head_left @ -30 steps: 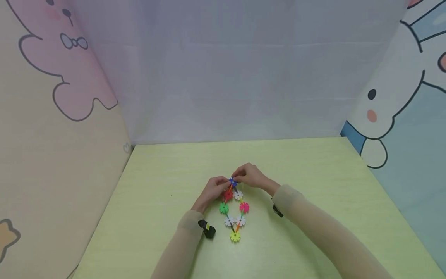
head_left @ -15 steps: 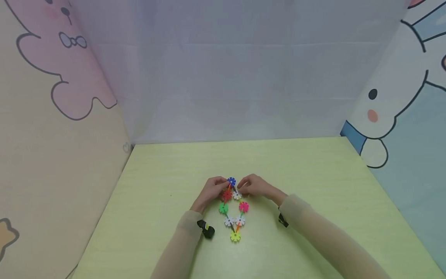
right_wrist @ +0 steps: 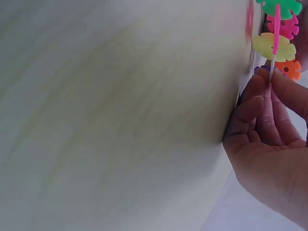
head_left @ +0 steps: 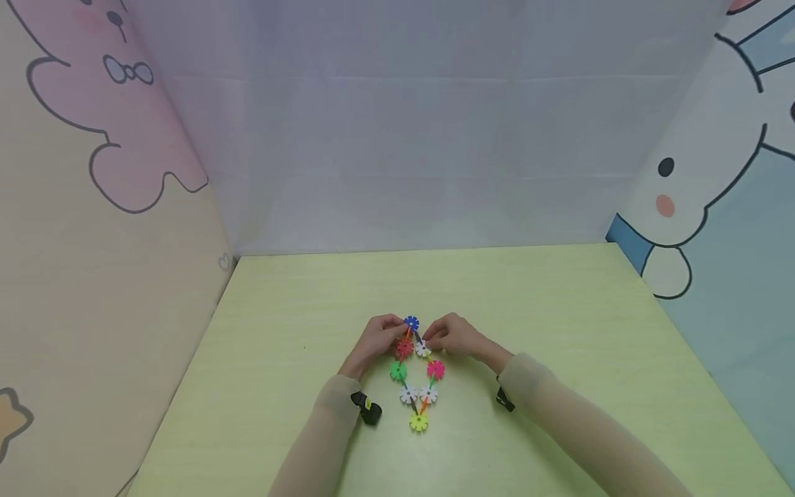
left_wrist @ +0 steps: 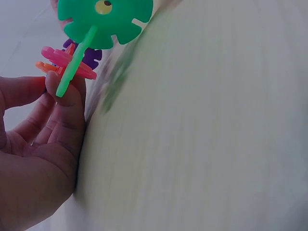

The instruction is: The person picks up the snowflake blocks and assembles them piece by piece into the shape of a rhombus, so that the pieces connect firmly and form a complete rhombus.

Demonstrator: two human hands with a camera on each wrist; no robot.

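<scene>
A closed loop of slotted snowflake building discs, with a blue disc [head_left: 411, 323] at its far end and a yellow disc [head_left: 419, 422] nearest me, is on the table. My left hand [head_left: 375, 339] is at the loop's upper left, thumb and finger pinching by the red disc [head_left: 405, 347]; a green disc [left_wrist: 106, 19] shows large in the left wrist view. Across the loop, my right hand [head_left: 458, 335] pinches the edge of a white disc [head_left: 423, 348] between thumb and finger. The right wrist view shows that white disc edge-on, below a yellowish disc [right_wrist: 274, 46].
The pale yellow-green table [head_left: 298, 304] extends around both hands. Behind it hangs a plain whitish curtain [head_left: 422, 152]. Cartoon-printed panels [head_left: 124, 290] stand along the sides. A black wrist strap device [head_left: 368, 408] sits on the left sleeve.
My right hand has left the blue disc and come nearer me to the white disc, where it now pinches. The left hand stays almost in place. The blue disc has shifted slightly left.
</scene>
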